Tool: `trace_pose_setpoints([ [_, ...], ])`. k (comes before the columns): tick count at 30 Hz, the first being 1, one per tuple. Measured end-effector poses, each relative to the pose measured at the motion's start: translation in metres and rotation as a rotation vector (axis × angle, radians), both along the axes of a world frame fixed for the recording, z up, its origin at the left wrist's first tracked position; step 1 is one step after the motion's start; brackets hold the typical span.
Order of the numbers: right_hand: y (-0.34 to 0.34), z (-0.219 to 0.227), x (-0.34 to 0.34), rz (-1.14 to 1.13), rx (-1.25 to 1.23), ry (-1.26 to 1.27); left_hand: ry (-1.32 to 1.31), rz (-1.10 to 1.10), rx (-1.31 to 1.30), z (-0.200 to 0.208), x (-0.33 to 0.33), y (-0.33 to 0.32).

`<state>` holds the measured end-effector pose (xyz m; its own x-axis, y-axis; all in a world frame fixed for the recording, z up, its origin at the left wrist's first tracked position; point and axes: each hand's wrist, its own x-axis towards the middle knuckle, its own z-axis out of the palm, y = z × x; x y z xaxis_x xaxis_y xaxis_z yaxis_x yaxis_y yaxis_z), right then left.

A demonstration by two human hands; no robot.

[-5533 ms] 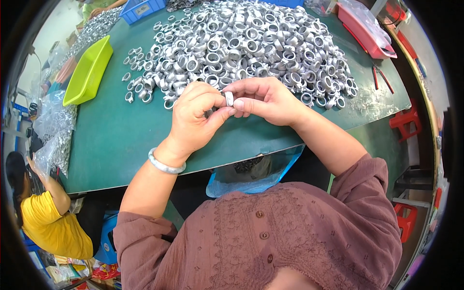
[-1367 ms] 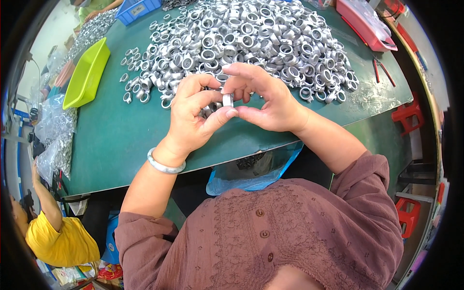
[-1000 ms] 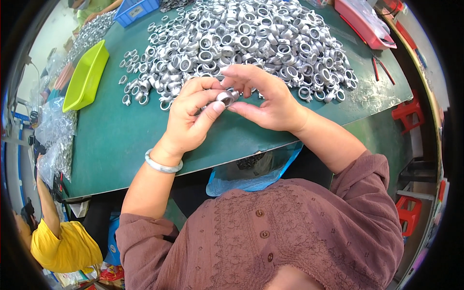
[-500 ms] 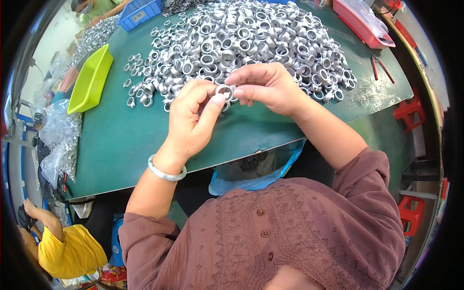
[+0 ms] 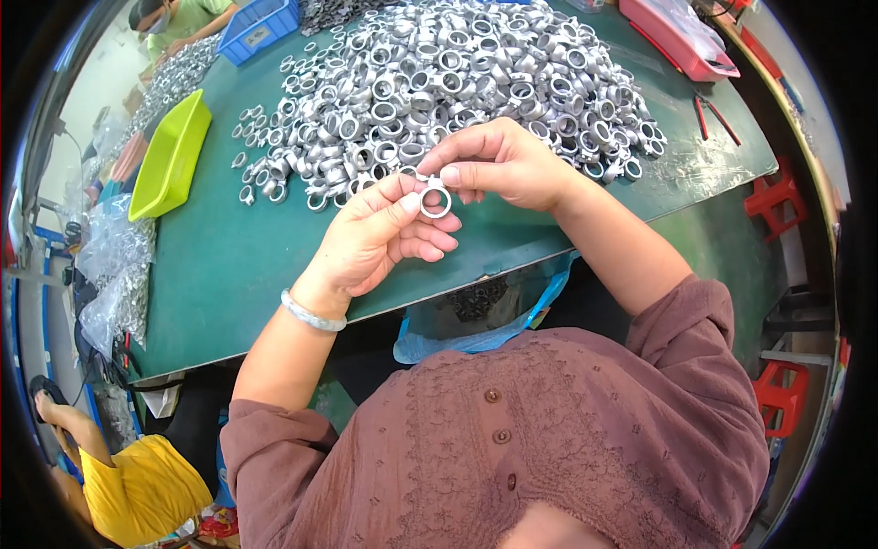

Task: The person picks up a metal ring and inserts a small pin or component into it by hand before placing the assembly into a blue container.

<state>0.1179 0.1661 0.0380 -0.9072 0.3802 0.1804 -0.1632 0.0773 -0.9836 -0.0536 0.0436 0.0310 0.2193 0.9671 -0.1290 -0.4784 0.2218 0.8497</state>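
A silver metal ring with a small lug [image 5: 436, 216] is up in front of me, just past the near edge of the heap. Thumb and forefinger of my left hand [image 5: 361, 240] grip its left side, the other fingers loosely spread beneath it. My right hand [image 5: 521, 172] pinches at the lug on top, thumb against forefinger. Whether a smaller part sits between those right fingertips is hidden. Right behind both hands rises a big heap of similar silver rings [image 5: 430, 82] on the green table [image 5: 247, 284].
A yellow-green tray [image 5: 171, 160] and plastic bags [image 5: 110, 247] lie at left. A blue crate [image 5: 261, 32] stands far left, a pink tray [image 5: 681, 41] far right, near red-handled pliers [image 5: 718, 121]. A blue-edged bag [image 5: 457, 340] hangs below the table edge. Co-workers [image 5: 151, 489] are at left.
My left fingers have uncurled and spread below the ring. The ring now faces up with its opening in plain sight, its lug turned toward my right fingers. My right hand stays nearly in place.
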Motion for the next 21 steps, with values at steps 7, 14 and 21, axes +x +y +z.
trace_pose_setpoints([
  [7, -0.0005, -0.0056, -0.0030, -0.035, -0.047, 0.011, -0.071, -0.035, -0.004, -0.0055, -0.0022, 0.0012],
  [14, -0.0012, -0.0073, -0.0055, -0.031, -0.049, -0.006, -0.042, -0.032, -0.031, -0.0053, -0.0019, 0.0007],
  [21, -0.0011, -0.0090, -0.0064, -0.046, -0.037, -0.026, 0.004, -0.019, -0.031, -0.0035, -0.0003, -0.0007],
])
